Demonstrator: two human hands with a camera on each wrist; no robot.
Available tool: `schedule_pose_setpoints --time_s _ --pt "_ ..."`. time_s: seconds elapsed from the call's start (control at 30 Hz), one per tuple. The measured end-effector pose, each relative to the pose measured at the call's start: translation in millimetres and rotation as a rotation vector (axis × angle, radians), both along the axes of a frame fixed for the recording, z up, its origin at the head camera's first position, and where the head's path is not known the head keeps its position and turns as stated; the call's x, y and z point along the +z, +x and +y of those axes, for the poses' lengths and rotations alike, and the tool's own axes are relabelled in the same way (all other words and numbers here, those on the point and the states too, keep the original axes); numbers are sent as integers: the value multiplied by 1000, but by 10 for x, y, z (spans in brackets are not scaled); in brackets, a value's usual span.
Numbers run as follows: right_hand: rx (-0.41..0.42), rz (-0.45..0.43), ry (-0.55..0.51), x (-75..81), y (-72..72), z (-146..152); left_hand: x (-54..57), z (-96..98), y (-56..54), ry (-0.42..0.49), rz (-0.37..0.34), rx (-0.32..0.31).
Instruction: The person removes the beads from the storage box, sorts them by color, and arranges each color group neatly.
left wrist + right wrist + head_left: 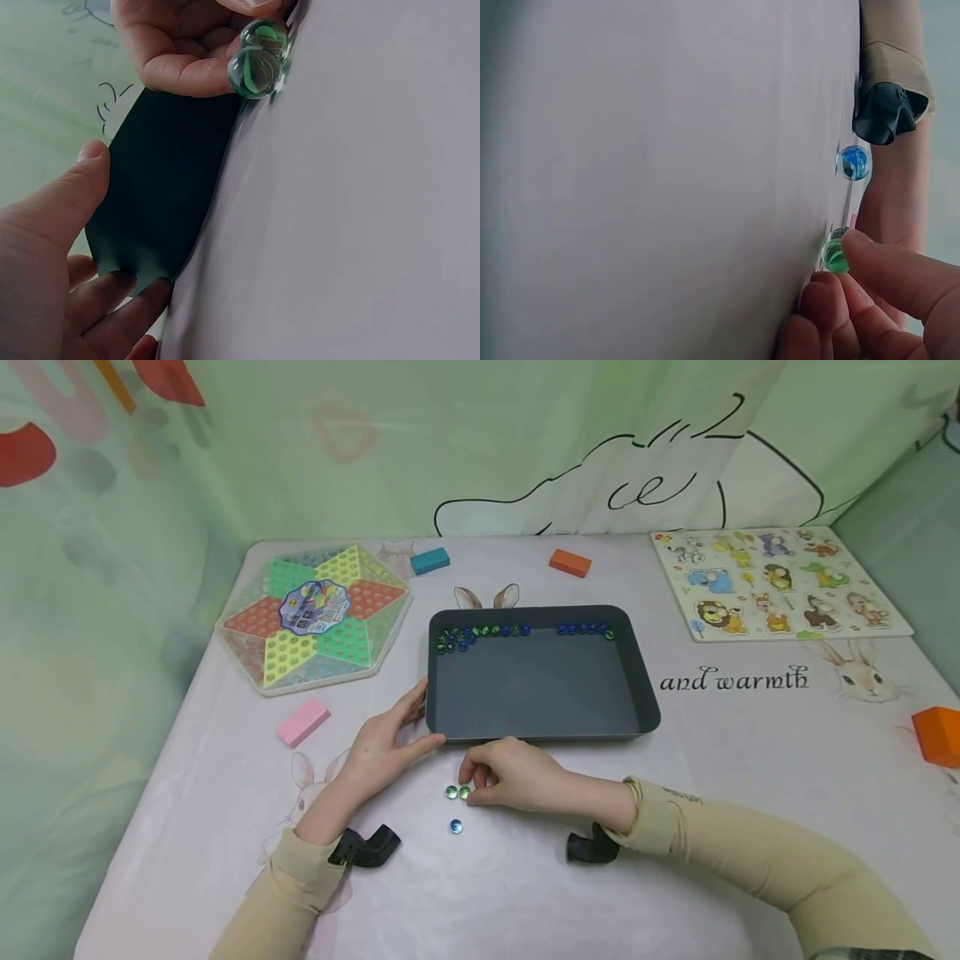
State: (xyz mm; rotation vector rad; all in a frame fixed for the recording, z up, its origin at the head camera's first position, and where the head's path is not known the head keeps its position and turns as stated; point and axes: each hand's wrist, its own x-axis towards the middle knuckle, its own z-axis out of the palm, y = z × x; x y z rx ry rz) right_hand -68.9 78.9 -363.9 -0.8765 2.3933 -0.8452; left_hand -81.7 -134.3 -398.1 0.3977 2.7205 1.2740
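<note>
My left hand [377, 752] rests at the near left corner of a dark grey tray [540, 685], its fingers along the left side and its thumb at the front edge. In front of the tray, my right hand [517, 774] pinches a green marble [837, 256] at the tabletop between thumb and forefinger. Right beside it lies another green marble [452, 792]. A blue marble [456, 827] sits a little nearer the body. Inside the tray, several blue and green marbles [492, 631] line the far edge, clustered at the far left corner.
A hexagonal Chinese checkers board [315, 618] lies to the left, near a pink block [303, 722]. Behind the tray are a blue block [430, 561] and an orange block [570, 562]. An animal puzzle board [780, 581] and another orange block [937, 737] lie right.
</note>
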Motion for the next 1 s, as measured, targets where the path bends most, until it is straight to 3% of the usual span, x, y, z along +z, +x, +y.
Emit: schedule_pose_setpoints --time_s 0.2,0.4,0.5,0.7,0.83,1.0 --pt "25 14 33 63 0 1 9 -1 0 1 6 1" --pt "94 -64 -31 352 -119 -18 -3 -12 8 5 40 -7" --pt "75 -121 -128 494 -290 -28 -7 -17 11 14 49 -10" --pt "-119 -176 -269 618 -753 -47 -1 -6 11 26 28 -11" --pt "-193 -107 -253 590 -1046 -62 3 -8 12 23 24 -14" --pt "-281 -53 -188 433 -1320 -59 3 -9 14 8 16 -13"
